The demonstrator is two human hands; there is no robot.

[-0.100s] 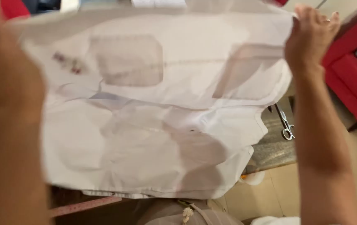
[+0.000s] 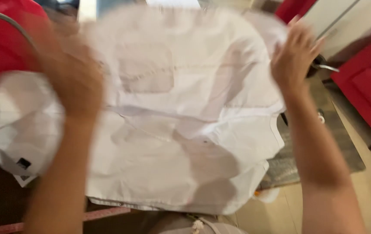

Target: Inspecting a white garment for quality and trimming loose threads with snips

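Shirt [image 2: 181,130], white, was the biggest thing in view: spread wide and held up in front of the person, over a dark worktop [image 2: 3,203]. Red furniture [image 2: 367,99] sat right of the shirt, more red left of it. Grey mat [image 2: 306,164] lay below the shirt's right edge. Left hand [image 2: 75,82] was at the shirt's upper left, heavily blurred; grip on the cloth looked likely but I could not tell. Right hand [image 2: 293,58] was at the upper right corner, fingers [image 2: 306,39] half spread, pinching the cloth edge only loosely. Risk, my read: with that loose right-side hold, the corner could slip, and the shirt would sag onto the mat and crease.
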